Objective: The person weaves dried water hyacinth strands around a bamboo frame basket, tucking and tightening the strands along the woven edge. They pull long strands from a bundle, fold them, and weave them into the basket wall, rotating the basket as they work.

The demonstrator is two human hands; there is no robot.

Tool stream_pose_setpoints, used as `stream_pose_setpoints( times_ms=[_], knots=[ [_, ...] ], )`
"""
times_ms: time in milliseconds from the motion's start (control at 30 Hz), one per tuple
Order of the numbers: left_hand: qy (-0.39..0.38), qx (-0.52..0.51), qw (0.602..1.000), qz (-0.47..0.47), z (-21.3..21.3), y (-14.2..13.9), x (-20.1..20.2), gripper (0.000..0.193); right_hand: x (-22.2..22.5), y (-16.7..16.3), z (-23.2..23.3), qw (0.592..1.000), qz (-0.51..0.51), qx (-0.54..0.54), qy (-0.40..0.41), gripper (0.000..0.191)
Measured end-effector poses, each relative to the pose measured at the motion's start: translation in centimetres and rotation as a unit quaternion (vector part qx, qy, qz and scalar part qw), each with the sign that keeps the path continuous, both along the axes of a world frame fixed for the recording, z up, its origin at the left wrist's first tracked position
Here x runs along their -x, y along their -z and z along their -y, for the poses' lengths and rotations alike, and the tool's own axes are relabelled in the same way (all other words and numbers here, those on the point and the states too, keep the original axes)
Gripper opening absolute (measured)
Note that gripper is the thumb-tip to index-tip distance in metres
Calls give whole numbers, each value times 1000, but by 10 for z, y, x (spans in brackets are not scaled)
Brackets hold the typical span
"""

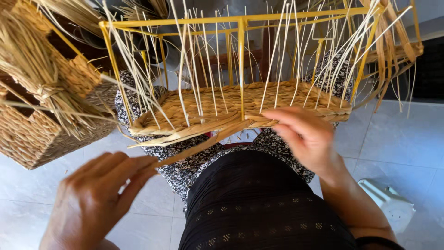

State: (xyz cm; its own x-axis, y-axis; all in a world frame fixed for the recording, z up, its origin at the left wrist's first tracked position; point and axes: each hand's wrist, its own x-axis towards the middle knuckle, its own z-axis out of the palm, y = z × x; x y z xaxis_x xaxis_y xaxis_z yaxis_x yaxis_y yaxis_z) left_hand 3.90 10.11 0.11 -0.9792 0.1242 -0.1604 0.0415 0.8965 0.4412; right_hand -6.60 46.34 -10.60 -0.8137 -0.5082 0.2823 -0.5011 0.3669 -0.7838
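Left hand: my left hand [99, 199] is nearest the camera, low on the left, fingers pinched together on the end of a flat straw strand [199, 144].
Strand: it runs taut from my pinch up and right to the near edge of the woven base [240, 104], where it joins the weave.
Right hand: my right hand [307, 136] is at that near edge, right of centre, fingers curled loosely toward the weave; motion blur keeps me from telling whether they press or grip anything.
Lap: the work rests on my knees, over a black-and-white patterned skirt [185, 169] and a black top.
Frame: a yellow wire frame [240, 65] stands on the base, with thin pale upright stakes [199, 60] rising between its bars.
Doing it well: I judge the strand should stay flat and evenly tensioned, pulled in line with the row, while the right fingers hold the last crossing tight.
Beyond: a finished woven basket [41, 134] sits left with a tied straw bundle [41, 74]; a pale container [388, 203] lies on the tiled floor, right.
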Motion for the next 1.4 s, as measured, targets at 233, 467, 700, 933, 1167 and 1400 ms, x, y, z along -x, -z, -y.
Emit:
stream_pose_setpoints(
  times_ms=[233, 467, 700, 933, 1167, 1400],
  knots=[
    [-13, 79, 980, -184, -4, -12, 27, 12, 31, -4, 56, 988, 22, -101, -115, 35],
    [-33, -112, 946, -302, -54, -19, 30, 15, 43, 20, 69, 983, 40, -170, -47, 15],
    [49, -48, 972, -226, -108, 67, 73, 46, 36, 17, 65, 995, 27, -89, -22, 13],
    [40, 75, 983, -164, -117, 89, 70, 17, 30, 15, 62, 995, 38, -94, -22, 14],
    [-59, -80, 991, -87, -118, 102, 69, 18, 33, 22, 66, 996, 24, -87, -20, 14],
    [-113, -350, 923, 114, -103, 127, 113, 17, 44, 26, 57, 976, 213, -41, -18, 10]
  ],
)
